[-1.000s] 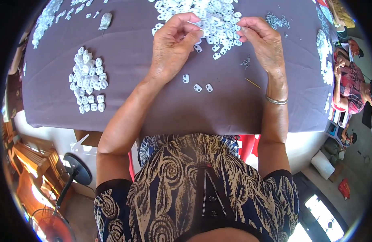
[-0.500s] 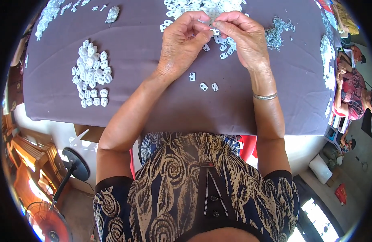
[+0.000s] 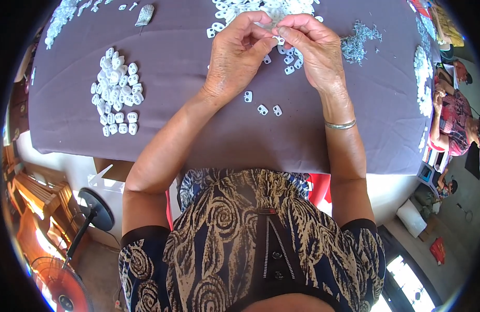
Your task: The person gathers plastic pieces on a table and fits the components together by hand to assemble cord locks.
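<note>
My left hand [image 3: 235,60] and my right hand [image 3: 322,58] meet fingertip to fingertip over the far middle of the table. Between their thumbs and fingers is a small white two-holed plastic cord lock piece [image 3: 280,39], pinched from both sides. Fingers cover part of it, so whether anything else is held with it is hidden. Just beyond and beneath the hands spreads a big pile of similar white pieces [image 3: 268,7]. Three loose pieces [image 3: 263,109] lie on the cloth between my forearms. A heap of small grey metal bits [image 3: 358,46], like springs, lies right of my right hand.
The table wears a dark purplish cloth [image 3: 198,140]. To the left sits a group of rounded white pieces [image 3: 115,86]. Farther off are a grey pouch-like thing [image 3: 144,15] and more small whitish parts [image 3: 62,18]. Another person [image 3: 456,117] sits beyond the right edge; a fan [image 3: 97,208] stands lower left.
Both hands keep their pinch on the piece, with only slight finger shifts. The whole view has moved a little; the piles and loose pieces look undisturbed.
</note>
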Available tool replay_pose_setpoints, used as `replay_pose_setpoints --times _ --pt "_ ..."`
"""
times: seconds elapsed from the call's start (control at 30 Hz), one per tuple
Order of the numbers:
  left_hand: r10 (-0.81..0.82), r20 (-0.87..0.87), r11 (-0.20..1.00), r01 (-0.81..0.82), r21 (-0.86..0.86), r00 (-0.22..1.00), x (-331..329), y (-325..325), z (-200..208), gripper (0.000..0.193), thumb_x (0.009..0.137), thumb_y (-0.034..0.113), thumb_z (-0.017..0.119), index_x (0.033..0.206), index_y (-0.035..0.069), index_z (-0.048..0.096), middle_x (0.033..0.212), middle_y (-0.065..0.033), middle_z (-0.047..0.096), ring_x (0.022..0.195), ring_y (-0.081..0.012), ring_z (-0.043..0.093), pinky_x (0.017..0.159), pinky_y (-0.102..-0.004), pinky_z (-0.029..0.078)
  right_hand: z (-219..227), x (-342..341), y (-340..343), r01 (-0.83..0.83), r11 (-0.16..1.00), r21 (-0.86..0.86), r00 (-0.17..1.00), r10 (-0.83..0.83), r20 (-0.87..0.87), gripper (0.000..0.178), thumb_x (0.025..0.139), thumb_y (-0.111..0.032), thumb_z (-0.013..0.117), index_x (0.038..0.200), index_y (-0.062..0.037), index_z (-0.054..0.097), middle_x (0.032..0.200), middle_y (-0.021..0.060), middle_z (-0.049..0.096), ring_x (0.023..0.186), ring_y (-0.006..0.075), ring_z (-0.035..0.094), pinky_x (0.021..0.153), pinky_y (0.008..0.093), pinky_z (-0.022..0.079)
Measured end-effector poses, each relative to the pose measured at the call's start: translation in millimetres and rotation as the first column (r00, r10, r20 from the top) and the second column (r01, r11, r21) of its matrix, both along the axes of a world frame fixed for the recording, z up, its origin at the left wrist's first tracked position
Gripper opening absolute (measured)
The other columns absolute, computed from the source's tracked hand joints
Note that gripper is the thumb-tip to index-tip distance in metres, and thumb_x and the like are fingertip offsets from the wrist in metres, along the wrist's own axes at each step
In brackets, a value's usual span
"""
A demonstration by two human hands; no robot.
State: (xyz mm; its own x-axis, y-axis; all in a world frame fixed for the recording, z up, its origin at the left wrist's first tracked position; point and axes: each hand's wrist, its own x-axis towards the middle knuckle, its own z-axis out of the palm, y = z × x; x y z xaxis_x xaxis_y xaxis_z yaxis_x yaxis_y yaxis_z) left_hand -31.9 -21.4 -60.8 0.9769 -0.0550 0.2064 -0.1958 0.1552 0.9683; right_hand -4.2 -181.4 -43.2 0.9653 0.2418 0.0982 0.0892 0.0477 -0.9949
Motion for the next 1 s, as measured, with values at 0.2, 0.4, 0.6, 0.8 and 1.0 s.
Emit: replay_pose_setpoints --times 0.2,0.4,0.6,0.8,1.0 --pt "-0.013 -0.064 1.000 0.014 0.022 0.998 -2 1 4 0.028 0.085 -0.002 0.062 0.111 0.003 0.053 0.082 -0.0034 0.064 0.074 -0.0059 0.056 0.066 -0.0211 0.048 0 -1 0 -0.010 0.999 -0.042 0.999 0.012 0.041 0.007 0.086 -0.004 0.064 0.093 -0.0020 0.065 0.084 0.0039 0.066 0.073 0.0082 0.055 0.065 0.0220 0.045" --pt "0.042 -0.058 0.999 -0.041 0.012 0.997 -2 -1 1 0.030 0.085 -0.001 0.065 0.112 0.005 0.054 0.082 -0.0031 0.065 0.064 -0.0046 0.053 0.054 -0.0194 0.044 2 -5 5 0.045 0.989 -0.138 0.992 -0.028 0.120 0.008 0.087 -0.001 0.063 0.094 -0.0009 0.064 0.086 0.0009 0.064 0.076 0.0052 0.056 0.066 0.0193 0.046" --pt "0.043 -0.087 0.999 -0.044 -0.009 0.995 0 2 -5 0.033 0.084 -0.005 0.062 0.112 0.005 0.047 0.081 -0.0064 0.065 0.062 -0.0097 0.058 0.053 -0.0214 0.044 -3 -10 16 0.112 0.983 -0.148 0.978 -0.082 0.194 0.008 0.086 0.000 0.063 0.095 -0.0001 0.064 0.085 0.0004 0.064 0.075 0.0052 0.057 0.067 0.0187 0.048" --pt "0.074 -0.130 0.991 -0.088 -0.104 0.989 -2 -1 2 0.030 0.084 -0.006 0.061 0.108 0.004 0.044 0.081 -0.0082 0.065 0.062 -0.0128 0.061 0.053 -0.0225 0.045 -11 -16 28 0.227 0.969 -0.101 0.951 -0.198 0.237 0.006 0.086 0.000 0.063 0.092 0.0008 0.063 0.085 0.0013 0.063 0.072 0.0062 0.058 0.067 0.0199 0.051" --pt "0.072 -0.112 0.996 -0.077 -0.034 0.991 1 1 3 0.031 0.084 -0.004 0.062 0.109 0.004 0.045 0.081 -0.0074 0.065 0.064 -0.0112 0.060 0.054 -0.0215 0.047 -10 -13 25 0.217 0.972 -0.088 0.957 -0.194 0.215 0.007 0.087 0.000 0.062 0.094 0.0010 0.063 0.085 0.0015 0.064 0.076 0.0068 0.060 0.068 0.0203 0.050"
